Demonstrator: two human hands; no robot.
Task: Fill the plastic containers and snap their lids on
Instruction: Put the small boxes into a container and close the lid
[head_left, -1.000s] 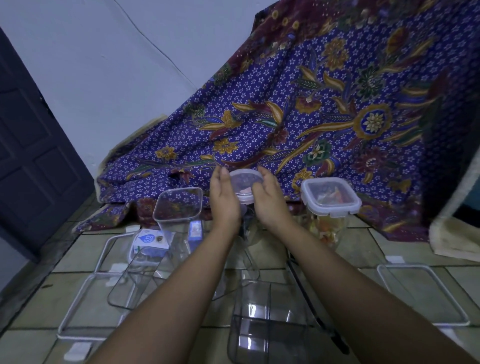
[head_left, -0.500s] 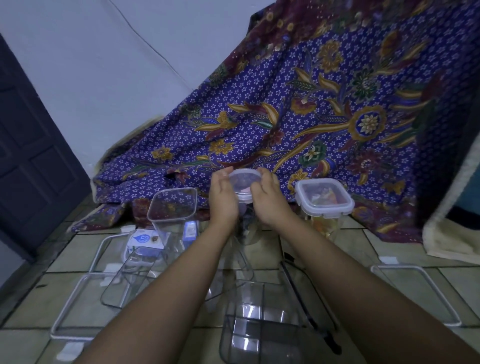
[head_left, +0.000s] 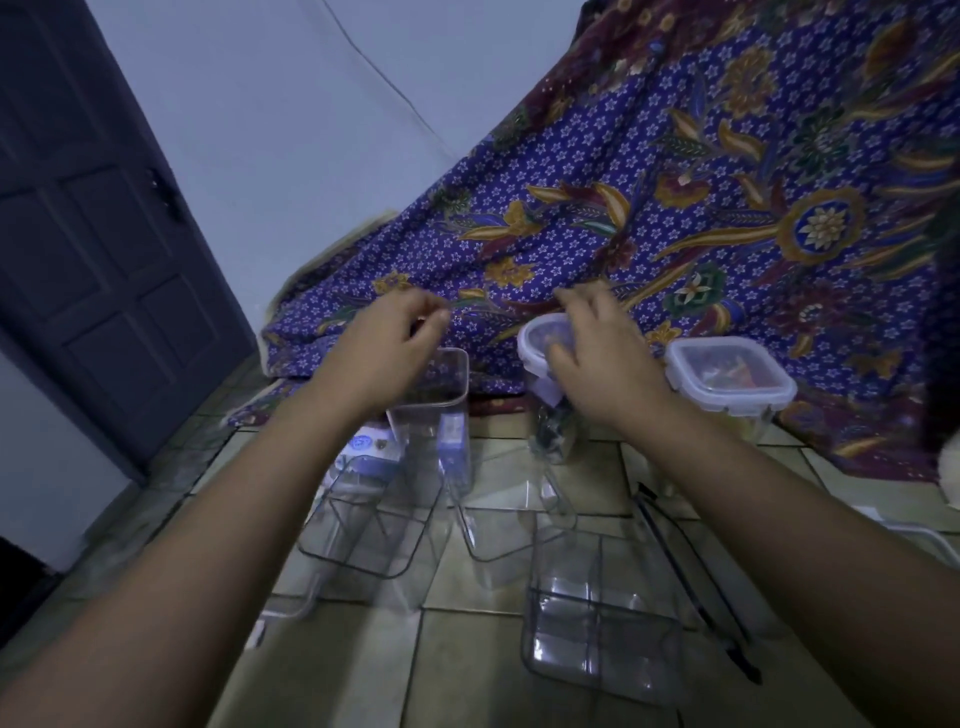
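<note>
A tall narrow clear container (head_left: 553, 436) with dark contents stands on the tiled floor, a white-rimmed lid (head_left: 537, 340) on top. My right hand (head_left: 597, 358) rests on that lid, fingers curled over its right side. My left hand (head_left: 387, 348) hovers apart to the left, above an open square container (head_left: 441, 410), its fingers loosely curled and holding nothing. A lidded square container (head_left: 727, 384) with colourful contents stands to the right.
Several empty clear containers (head_left: 597, 613) lie on the tiles in front. A small white and blue box (head_left: 366, 452) sits behind them. A black stick (head_left: 696, 587) lies at the right. Patterned purple cloth (head_left: 675, 182) drapes behind; a dark door (head_left: 93, 234) is at left.
My left hand has let go of the narrow container's lid and moved left and up. My right hand stays on the lid. The view has shifted left.
</note>
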